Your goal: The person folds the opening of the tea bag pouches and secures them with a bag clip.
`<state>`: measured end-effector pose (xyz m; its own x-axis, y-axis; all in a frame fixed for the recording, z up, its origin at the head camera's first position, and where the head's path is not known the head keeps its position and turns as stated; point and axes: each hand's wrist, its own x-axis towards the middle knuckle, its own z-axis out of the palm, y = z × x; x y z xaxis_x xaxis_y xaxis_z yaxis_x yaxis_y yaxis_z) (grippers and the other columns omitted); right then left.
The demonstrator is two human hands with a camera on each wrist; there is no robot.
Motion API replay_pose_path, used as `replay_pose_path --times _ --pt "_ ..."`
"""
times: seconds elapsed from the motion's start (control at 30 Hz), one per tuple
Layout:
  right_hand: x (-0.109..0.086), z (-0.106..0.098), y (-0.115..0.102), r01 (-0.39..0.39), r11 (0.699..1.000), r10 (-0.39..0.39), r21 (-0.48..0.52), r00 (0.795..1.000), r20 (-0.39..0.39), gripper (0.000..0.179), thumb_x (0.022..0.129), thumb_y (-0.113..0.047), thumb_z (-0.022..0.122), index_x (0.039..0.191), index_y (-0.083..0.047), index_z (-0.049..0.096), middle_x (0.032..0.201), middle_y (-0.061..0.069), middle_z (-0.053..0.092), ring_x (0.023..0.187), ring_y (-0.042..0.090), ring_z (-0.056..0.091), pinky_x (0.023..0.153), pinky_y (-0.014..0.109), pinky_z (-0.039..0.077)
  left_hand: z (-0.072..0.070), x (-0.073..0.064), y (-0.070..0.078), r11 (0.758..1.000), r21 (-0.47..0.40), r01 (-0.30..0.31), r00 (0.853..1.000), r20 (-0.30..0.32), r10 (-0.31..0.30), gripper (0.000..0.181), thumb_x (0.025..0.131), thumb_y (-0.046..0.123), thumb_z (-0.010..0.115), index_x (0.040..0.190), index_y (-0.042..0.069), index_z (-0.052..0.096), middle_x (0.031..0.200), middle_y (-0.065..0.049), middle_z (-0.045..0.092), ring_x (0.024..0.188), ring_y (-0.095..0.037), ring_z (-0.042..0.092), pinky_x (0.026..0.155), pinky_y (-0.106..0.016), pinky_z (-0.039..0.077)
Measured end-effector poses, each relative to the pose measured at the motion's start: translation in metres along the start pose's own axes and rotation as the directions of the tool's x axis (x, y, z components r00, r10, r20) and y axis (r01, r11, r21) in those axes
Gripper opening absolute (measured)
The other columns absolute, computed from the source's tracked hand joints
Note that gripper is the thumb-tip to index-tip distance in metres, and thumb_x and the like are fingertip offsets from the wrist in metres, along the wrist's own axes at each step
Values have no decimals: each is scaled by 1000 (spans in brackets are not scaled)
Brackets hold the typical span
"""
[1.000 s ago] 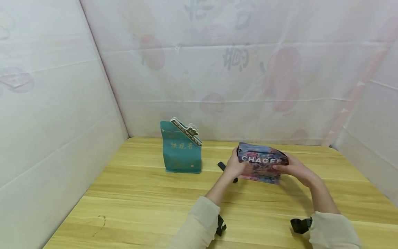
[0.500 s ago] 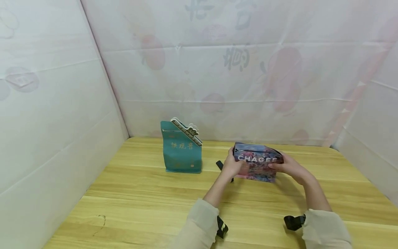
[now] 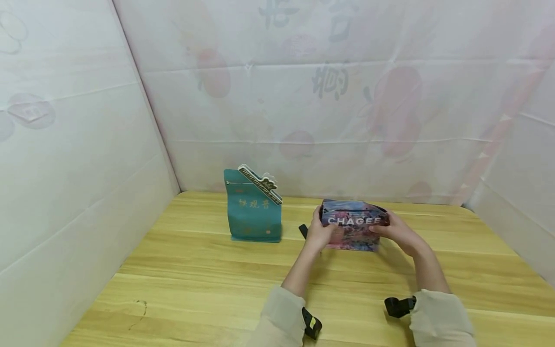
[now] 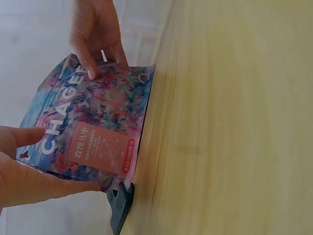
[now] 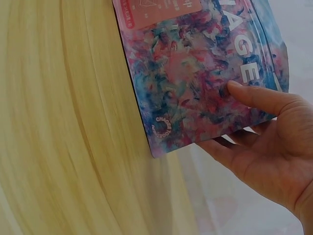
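Both hands hold a blue-and-pink patterned CHAGEE pouch [image 3: 355, 233] from its two sides. My left hand [image 3: 322, 233] grips the left side, with the thumb across the front. On the right side, my right hand [image 3: 396, 232] has its thumb on the printed face and its fingers behind. In the left wrist view the pouch's bottom edge lies close to the tabletop; whether it touches is unclear. A dark grey clip [image 4: 121, 208] lies by the pouch's lower left corner, partly hidden by my left hand in the head view.
A teal pouch [image 3: 253, 217] stands upright to the left, with a decorated white-and-gold clip [image 3: 262, 184] slanted across its top corner. The wooden table [image 3: 195, 289] is enclosed by pale printed cloth walls [image 3: 277, 111] at the back and sides.
Both hands have moved a little to the left with the CHAGEE pouch. The dark clip has also shifted slightly left and is more covered. The teal pouch has stayed in place.
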<state>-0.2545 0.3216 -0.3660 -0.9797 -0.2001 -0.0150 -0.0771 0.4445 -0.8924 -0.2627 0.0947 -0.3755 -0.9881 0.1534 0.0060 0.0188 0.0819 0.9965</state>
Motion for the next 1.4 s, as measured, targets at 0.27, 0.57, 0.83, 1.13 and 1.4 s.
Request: replay_pose_path --times 0.27,0.57,0.83,1.13,1.4 --pt "2 6 1 -12 999 13 35 1000 -27 71 94 -15 54 140 9 5 131 33 28 120 42 32 94 51 33 -3 -1 -1 998 -59 23 1000 -2 -23 66 90 14 60 146 12 24 143 -16 30 129 -34 30 97 -47 32" --pt "4 14 -2 -22 999 22 29 1000 -20 74 94 -19 55 140 10 5 131 34 28 121 44 31 95 54 31 -13 1 -4 996 -86 40 999 -1 -40 65 91 14 59 146 13 24 144 -15 30 127 -34 32 96 -47 34" --pt "3 15 -4 -45 999 46 12 999 -6 81 94 -22 55 142 9 -2 134 36 24 123 47 28 96 56 28 -17 2 -3 994 -104 36 999 17 -35 64 91 14 58 146 12 24 144 -15 29 128 -33 30 97 -47 32" --pt "3 10 -10 -99 994 98 -50 995 -24 91 92 -31 57 142 6 -9 141 38 4 127 53 11 97 62 19 -15 -1 1 998 -37 44 998 -43 -46 68 89 16 61 146 12 24 143 -17 32 127 -35 31 96 -49 33" --pt "-3 1 -12 36 999 -37 -17 997 -74 75 92 -28 58 144 1 13 145 30 10 128 49 14 96 63 20 -8 -8 6 988 115 -100 975 -185 120 63 88 16 62 142 8 31 140 -15 34 126 -32 34 94 -48 35"
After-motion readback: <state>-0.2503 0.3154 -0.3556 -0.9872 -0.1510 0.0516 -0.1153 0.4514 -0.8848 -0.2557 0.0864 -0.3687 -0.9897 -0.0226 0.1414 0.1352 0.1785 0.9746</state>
